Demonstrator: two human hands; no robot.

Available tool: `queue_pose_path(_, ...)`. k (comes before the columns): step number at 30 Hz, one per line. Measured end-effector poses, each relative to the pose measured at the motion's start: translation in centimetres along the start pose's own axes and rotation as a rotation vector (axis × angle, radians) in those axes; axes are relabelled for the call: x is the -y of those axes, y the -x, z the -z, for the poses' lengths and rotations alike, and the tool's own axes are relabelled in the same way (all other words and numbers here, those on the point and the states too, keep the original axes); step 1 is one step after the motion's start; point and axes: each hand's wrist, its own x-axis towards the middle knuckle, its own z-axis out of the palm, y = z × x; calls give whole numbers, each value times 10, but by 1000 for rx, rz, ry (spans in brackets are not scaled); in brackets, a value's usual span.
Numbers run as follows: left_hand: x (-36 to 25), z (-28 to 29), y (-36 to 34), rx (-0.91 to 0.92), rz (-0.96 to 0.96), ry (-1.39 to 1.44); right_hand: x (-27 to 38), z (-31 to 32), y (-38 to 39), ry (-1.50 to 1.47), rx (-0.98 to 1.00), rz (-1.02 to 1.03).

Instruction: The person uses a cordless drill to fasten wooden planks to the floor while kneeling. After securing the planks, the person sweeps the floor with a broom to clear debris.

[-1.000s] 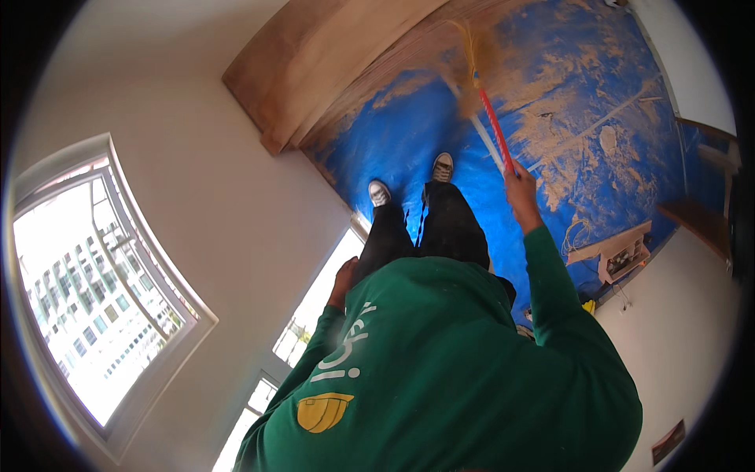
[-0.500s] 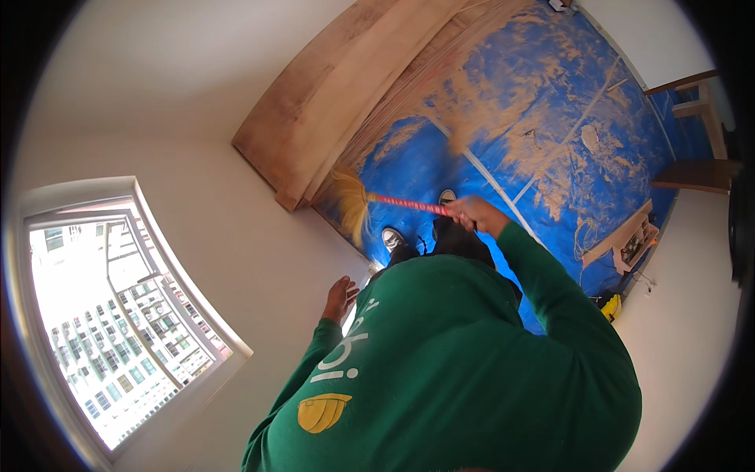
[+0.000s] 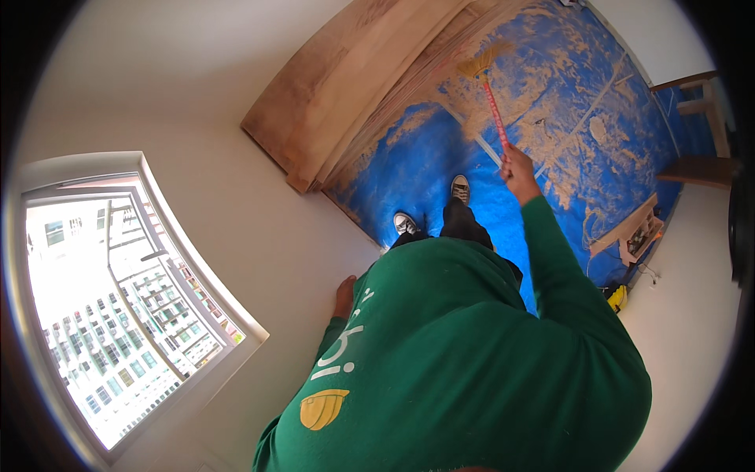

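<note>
My right hand [image 3: 519, 175] is closed round the end of a broom's red patterned handle [image 3: 496, 118], with the arm stretched forward. The broom's yellow bristles [image 3: 478, 66] fan out over the brown dust [image 3: 440, 96] on the blue floor sheet [image 3: 409, 157], close to the wooden boards. My left hand [image 3: 344, 297] hangs low at my side near the white wall, partly behind my green shirt. Its fingers do not show clearly, and I see nothing held in it.
Large wooden panels [image 3: 314, 102] lean along the left wall. A window [image 3: 126, 299] stands ajar at the left. On the right are a wooden box of small items [image 3: 633, 232], a yellow object [image 3: 617, 299] and a brown wooden piece [image 3: 696, 171]. Pale strips [image 3: 582, 114] cross the sheet.
The broom has swung from the left, near the panels' end, forward and right onto the dusty area. My right arm has extended forward. My left hand has drawn in closer to my body.
</note>
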Motion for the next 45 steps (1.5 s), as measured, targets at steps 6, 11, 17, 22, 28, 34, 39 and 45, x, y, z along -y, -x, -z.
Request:
queue_pose_path(6,33,-36,-19,83,79,234,61,44,167,561,97,-152)
queue_pose_path(11,34,-31,-13,251,239,525,28,5,169,885,389,-363)
queue_pose_path(17,-39,-17,36,-68,570,590,-156,-78,-12,1138,599,-545)
queue_pose_path(22,-98,2,75,-56,607,440,-275,-130,-132,893,728,-216)
queue_pose_path(28,-98,-7,75,-140,543,507,-173,-87,-3,806,469,-297)
queue_pose_path(34,-67,-21,73,-40,574,488,-60,-61,91,900,525,-575)
queue_pose_path(39,-43,-13,62,47,396,254,-142,-102,9,823,614,-612)
queue_pose_path(45,-44,-10,62,12,455,261,-167,-87,13,363,317,-581)
